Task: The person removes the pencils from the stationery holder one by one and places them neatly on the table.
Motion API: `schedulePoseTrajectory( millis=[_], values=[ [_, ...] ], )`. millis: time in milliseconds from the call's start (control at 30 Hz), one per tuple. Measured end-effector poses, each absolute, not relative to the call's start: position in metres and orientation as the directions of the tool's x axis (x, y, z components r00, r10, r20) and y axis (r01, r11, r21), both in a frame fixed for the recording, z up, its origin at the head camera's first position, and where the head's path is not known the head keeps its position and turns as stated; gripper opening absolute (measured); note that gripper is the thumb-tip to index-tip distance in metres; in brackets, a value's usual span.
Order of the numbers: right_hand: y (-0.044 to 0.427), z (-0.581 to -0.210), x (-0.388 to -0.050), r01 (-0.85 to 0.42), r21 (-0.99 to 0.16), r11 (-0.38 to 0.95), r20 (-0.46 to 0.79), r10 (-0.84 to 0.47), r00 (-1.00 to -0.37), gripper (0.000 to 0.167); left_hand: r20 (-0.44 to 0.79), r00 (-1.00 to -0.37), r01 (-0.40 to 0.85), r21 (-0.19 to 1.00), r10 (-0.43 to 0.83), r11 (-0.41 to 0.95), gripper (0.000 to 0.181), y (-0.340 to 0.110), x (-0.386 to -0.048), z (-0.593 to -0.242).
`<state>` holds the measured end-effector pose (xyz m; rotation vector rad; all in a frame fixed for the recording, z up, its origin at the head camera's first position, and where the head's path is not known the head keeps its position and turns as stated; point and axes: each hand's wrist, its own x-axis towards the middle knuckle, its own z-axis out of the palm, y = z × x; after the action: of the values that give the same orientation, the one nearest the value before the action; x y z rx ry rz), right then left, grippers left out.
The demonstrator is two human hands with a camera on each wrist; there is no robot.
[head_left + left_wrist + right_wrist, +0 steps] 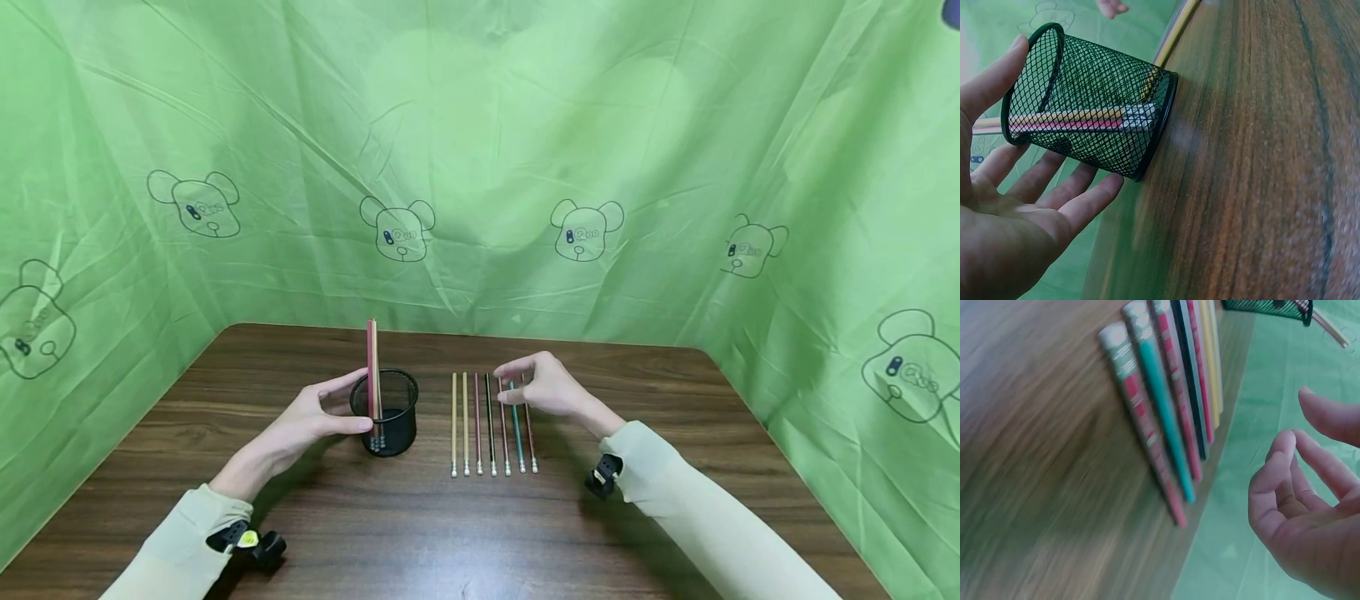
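Note:
A black mesh pencil cup (397, 435) stands upright on the table, with a few pencils (372, 358) leaning at its left side, eraser ends down. My left hand (311, 417) holds the cup from the left, thumb by the rim and fingers along the mesh (1100, 69). Right of the cup lies a row of several pencils, erasers toward me: yellow, dark red, black, a teal pencil (517, 425) and a red patterned pencil (1147, 431) at the right end. My right hand (551, 387) hovers over the far ends of the row, thumb and fingers apart, holding nothing.
The brown wood-grain table (420, 533) ends at a far edge against a green curtain (487, 167) printed with bear-like outlines. Black wrist cameras (604, 475) are strapped over both pale sleeves.

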<state>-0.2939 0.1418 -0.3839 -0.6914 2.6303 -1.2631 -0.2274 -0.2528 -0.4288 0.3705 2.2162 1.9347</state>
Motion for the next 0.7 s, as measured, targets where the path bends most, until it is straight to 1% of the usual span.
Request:
schedulePoseTrajectory(
  millis=[100,233,500,700],
  values=[
    [0.128,-0.380,-0.292,-0.365,-0.776,0.515,0.100,-0.471,-0.876,0.036,0.030,-0.953,0.070,0.990,0.303,0.122,0.086,-0.253,-0.228,-0.429],
    [0.108,-0.372,-0.289,-0.358,-0.804,0.475,0.104,-0.480,-0.871,0.035,0.030,-0.952,0.070,0.990,0.306,0.121,0.085,-0.253,-0.228,-0.429],
    [0.069,-0.368,-0.293,-0.392,-0.797,0.460,0.131,-0.503,-0.855,0.032,0.026,-0.952,0.068,0.990,0.304,0.126,0.086,-0.253,-0.227,-0.428],
    [0.043,-0.367,-0.296,-0.451,-0.774,0.444,0.170,-0.540,-0.824,0.032,0.017,-0.952,0.060,0.990,0.306,0.130,0.085,-0.253,-0.228,-0.429]
  ],
)
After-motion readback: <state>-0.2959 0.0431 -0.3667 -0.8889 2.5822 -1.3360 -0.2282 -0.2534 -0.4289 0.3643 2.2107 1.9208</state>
